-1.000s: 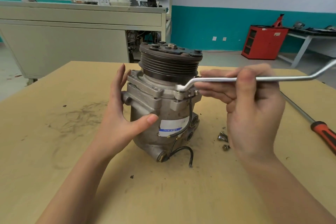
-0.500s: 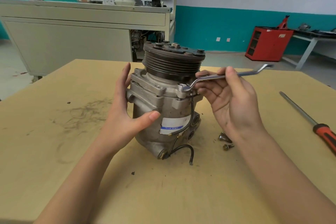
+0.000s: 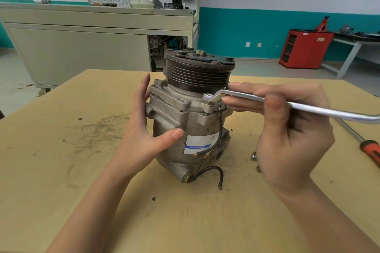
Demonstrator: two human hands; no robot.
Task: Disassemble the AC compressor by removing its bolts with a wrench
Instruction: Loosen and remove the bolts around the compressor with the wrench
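The grey AC compressor [image 3: 185, 129] stands upright on the wooden table [image 3: 61, 170], its dark ribbed pulley on top. My left hand [image 3: 141, 133] holds its left side, fingers up along the housing and thumb across the front. My right hand [image 3: 287, 133] pinches a long silver offset wrench [image 3: 308, 110] between thumb and fingers. The wrench's ring end sits on a bolt [image 3: 208, 98] at the housing's upper front flange, and its handle runs right, out of the frame.
Two loose bolts [image 3: 255, 157] lie on the table right of the compressor, partly behind my right hand. A screwdriver with an orange handle [image 3: 370, 152] lies at the right edge. A black wire trails from the compressor's base. A cabinet and a red cart stand behind.
The wrench handle has swung from pointing back-right, toward me and to the right, with its ring still on the bolt. My left hand stays on the housing.
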